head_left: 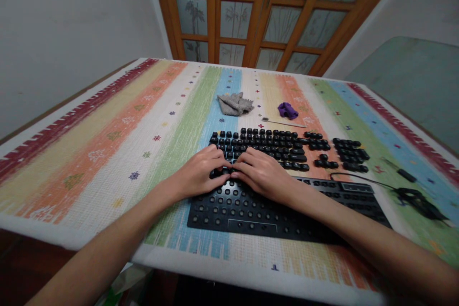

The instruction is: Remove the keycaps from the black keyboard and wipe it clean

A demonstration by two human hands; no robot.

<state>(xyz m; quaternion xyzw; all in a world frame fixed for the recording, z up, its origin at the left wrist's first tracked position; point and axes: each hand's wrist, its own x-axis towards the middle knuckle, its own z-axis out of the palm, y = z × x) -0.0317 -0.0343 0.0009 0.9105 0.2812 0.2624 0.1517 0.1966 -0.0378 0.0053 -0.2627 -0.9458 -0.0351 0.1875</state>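
My left hand [206, 169] and my right hand [263, 172] meet fingertip to fingertip over the upper left part of a black keyboard [251, 225]. Both have their fingers pinched together; whatever small thing is between them, if anything, is hidden. Bare switch sockets show across the keyboard where its keys are off. Just beyond my hands, loose black keycaps [276, 141] lie in rows on the cloth, laid out like a keyboard. Further keycaps [351, 154] form a block to the right. My right forearm crosses above the keyboard and covers part of it.
A crumpled grey cloth [234, 104] and a purple cloth [288, 111] lie beyond the keycaps, with a thin stick-like tool [285, 123] close by. The keyboard's coiled cable [421, 202] rests at the right. A striped tablecloth [107, 153] covers the table.
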